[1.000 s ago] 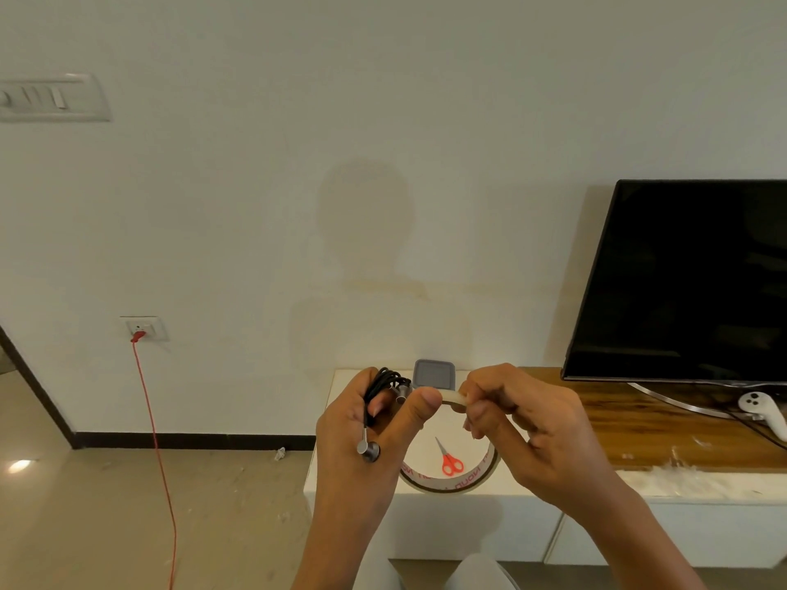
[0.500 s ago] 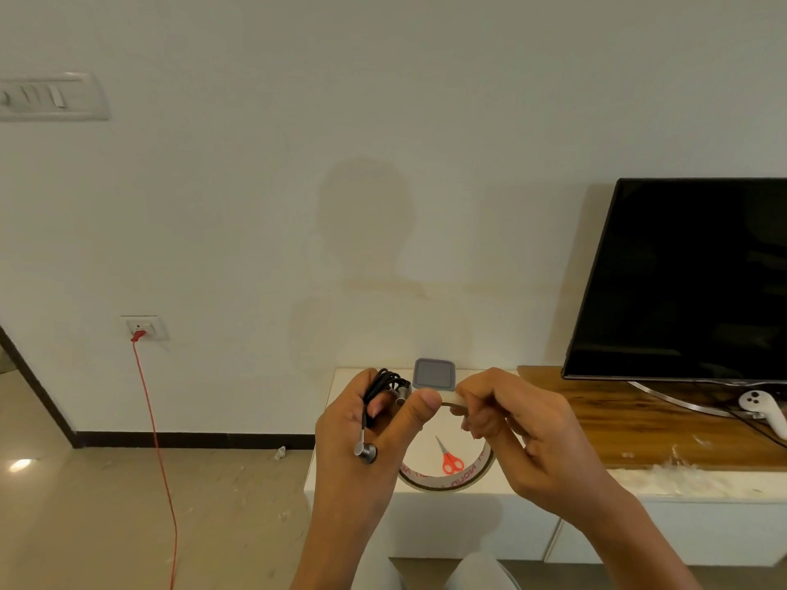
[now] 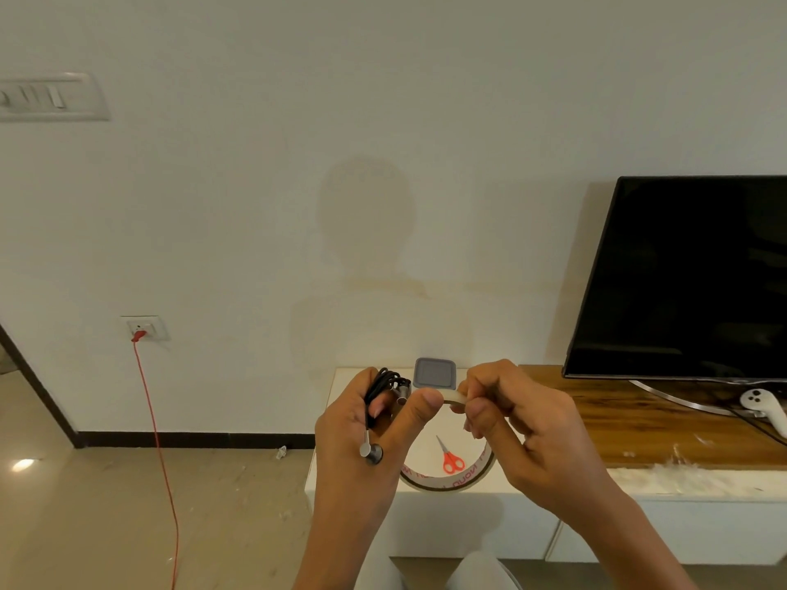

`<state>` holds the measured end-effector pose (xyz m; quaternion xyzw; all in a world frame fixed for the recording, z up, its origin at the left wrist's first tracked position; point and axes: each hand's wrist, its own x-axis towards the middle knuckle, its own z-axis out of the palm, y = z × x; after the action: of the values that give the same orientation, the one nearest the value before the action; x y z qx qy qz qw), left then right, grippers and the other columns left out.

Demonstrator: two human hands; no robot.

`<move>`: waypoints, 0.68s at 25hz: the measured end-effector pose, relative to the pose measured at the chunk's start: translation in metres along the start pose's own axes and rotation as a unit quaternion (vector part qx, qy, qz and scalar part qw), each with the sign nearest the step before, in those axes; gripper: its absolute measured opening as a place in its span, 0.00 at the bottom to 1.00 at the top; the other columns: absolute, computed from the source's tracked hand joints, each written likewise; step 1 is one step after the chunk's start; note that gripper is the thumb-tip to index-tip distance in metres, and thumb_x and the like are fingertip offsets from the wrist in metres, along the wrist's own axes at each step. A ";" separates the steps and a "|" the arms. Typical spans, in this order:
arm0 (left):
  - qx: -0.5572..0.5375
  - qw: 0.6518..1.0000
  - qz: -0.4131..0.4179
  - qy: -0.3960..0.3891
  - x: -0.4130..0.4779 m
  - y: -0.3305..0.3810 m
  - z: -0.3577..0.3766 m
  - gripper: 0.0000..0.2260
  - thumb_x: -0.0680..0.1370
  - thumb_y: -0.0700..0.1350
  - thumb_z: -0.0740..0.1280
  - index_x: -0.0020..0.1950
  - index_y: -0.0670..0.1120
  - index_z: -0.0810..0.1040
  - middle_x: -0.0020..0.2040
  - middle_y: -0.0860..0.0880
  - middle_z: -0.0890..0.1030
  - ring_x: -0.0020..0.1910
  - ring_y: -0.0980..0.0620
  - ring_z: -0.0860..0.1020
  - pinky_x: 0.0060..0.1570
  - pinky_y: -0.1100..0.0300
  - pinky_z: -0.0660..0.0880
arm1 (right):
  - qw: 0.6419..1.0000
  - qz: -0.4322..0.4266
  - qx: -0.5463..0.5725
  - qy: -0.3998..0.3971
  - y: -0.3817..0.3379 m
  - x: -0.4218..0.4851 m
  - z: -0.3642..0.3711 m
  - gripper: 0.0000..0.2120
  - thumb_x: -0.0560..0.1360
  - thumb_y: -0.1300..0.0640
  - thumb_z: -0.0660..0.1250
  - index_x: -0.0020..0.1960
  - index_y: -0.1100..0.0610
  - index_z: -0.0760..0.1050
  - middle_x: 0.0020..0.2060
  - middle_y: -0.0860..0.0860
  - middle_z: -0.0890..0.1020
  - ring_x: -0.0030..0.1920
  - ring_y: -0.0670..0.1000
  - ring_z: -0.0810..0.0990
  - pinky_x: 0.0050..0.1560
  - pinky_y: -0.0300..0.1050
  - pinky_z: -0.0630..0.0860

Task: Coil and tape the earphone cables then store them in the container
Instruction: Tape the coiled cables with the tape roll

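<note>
My left hand [image 3: 362, 440] grips a coiled black earphone cable [image 3: 382, 387], with one silver earbud [image 3: 371, 453] dangling over the back of the hand. My right hand [image 3: 519, 432] pinches the top of a clear tape roll [image 3: 449, 483], which hangs in front of the cabinet; my left thumb touches the roll's upper edge too. A small grey-lidded container [image 3: 435, 372] stands on the white cabinet top behind my hands. Red-handled scissors [image 3: 449, 457] lie on the cabinet, seen through the roll's hole.
A white cabinet [image 3: 468, 517] joins a wooden shelf [image 3: 639, 432] carrying a black TV [image 3: 690, 278] and a white controller [image 3: 766, 406]. A red cord [image 3: 157, 440] hangs from a wall socket at left. Bits of plastic litter the cabinet's right part.
My right hand has shifted slightly left and closer to my left thumb, tilting the tape roll. The left hand with the cable stays put.
</note>
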<state>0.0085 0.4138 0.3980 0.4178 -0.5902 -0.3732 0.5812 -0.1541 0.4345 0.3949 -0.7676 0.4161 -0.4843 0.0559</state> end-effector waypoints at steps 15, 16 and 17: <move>0.067 0.997 0.046 0.015 0.002 -0.002 -0.001 0.13 0.64 0.58 0.68 0.35 0.52 0.67 0.27 0.65 0.73 0.31 0.62 0.73 0.30 0.74 0.70 | 0.999 0.034 -0.012 -0.009 -0.001 0.000 0.005 0.03 0.76 0.49 0.57 0.49 0.42 0.67 0.37 0.32 0.78 0.46 0.34 0.79 0.45 0.23 0.73; 0.068 0.996 0.049 0.014 0.002 -0.001 -0.001 0.13 0.64 0.58 0.68 0.34 0.53 0.67 0.27 0.65 0.73 0.31 0.62 0.73 0.30 0.74 0.70 | 0.999 0.022 -0.028 0.005 -0.001 0.001 0.005 0.03 0.77 0.50 0.58 0.50 0.44 0.69 0.39 0.30 0.76 0.46 0.30 0.78 0.45 0.21 0.72; 0.069 0.996 0.050 0.014 0.002 -0.001 -0.001 0.13 0.64 0.57 0.68 0.34 0.53 0.67 0.27 0.65 0.73 0.31 0.62 0.73 0.30 0.74 0.70 | 0.999 0.013 -0.039 0.017 -0.001 0.002 0.005 0.02 0.78 0.51 0.59 0.50 0.47 0.69 0.41 0.31 0.76 0.47 0.28 0.77 0.45 0.20 0.70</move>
<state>0.0099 0.4116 0.3974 0.4315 -0.6270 -0.2961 0.5771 -0.1492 0.4322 0.3942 -0.7557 0.4451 -0.4797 0.0254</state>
